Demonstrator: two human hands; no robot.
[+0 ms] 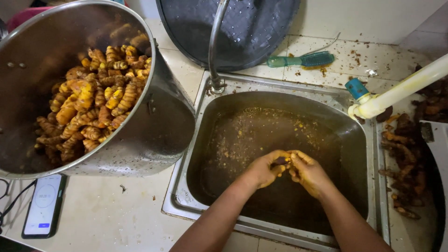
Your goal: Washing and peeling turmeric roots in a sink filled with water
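1. The left hand (263,169) and the right hand (308,171) meet over the middle of a steel sink (368,154), their fingertips touching.
2. Between the fingers sits a small turmeric root (282,161), brown and orange. Both hands curl narrowly around it, the left cupping it from the left and the right pinching it from the other side. Most of the root is hidden by the fingers.
3. The root is held above the sink basin, which contains murky brown water with orange-yellow flecks scattered over it.
4. A curved metal tap (213,42) rises from the sink's back left corner.
5. To the left of the sink, on the pale tiled surface (107,214), a large steel pot (158,130) lies tilted, its opening facing the camera. It is filled with a heap of cleaned roots (91,100), bright orange and ringed.
6. Just below the pot, a phone (44,205) lies flat with its screen lit, a dark cable beside it.
7. Behind the sink, a dark round pan (252,28) leans against the wall, and a green brush (301,60) lies near it.
8. At the right, a white pipe (401,88) with a blue cap slants over the sink's edge.
9. Beyond the right rim lies a pile of dark, unwashed roots (403,163).
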